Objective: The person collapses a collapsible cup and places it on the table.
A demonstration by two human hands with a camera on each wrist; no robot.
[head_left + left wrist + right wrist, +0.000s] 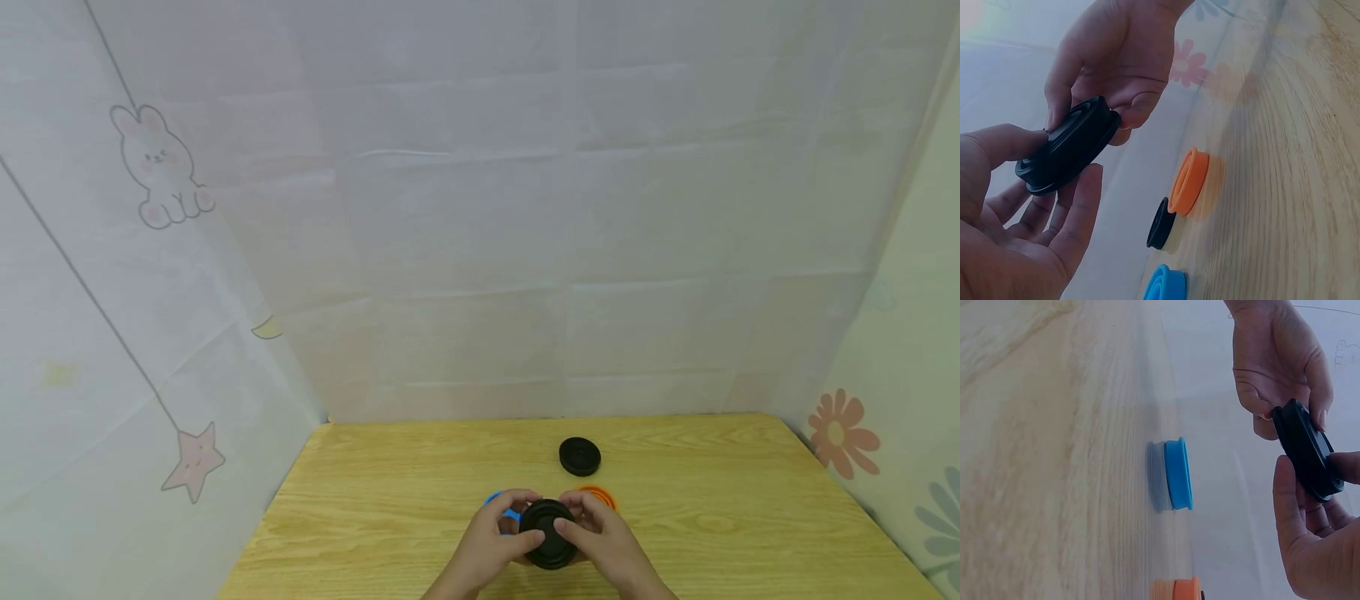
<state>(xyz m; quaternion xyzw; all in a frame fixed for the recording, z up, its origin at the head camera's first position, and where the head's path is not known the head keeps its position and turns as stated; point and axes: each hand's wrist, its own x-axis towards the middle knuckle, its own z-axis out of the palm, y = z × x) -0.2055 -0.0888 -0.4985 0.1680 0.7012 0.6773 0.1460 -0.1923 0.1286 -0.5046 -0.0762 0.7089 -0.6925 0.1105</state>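
Both hands hold a black round disc [551, 546] with stepped rings, like a collapsible cup folded flat. It is raised above the table and tilted, its face toward me in the head view. The left hand [489, 542] pinches its left side, thumb on the face and fingers behind. On the opposite side the right hand [609, 543] grips it the same way. Both wrist views show the disc's thick stepped edge [1072, 150]. Beyond the hands are a blue ringed disc [1178, 474], partly hidden in the head view, and an orange ringed disc [1189, 181].
Another black disc [580, 456] lies farther back on the wood-grain table [375, 517], behind the orange one. A pale cloth backdrop [480, 250] rises at the table's back edge, with printed cloth on both sides.
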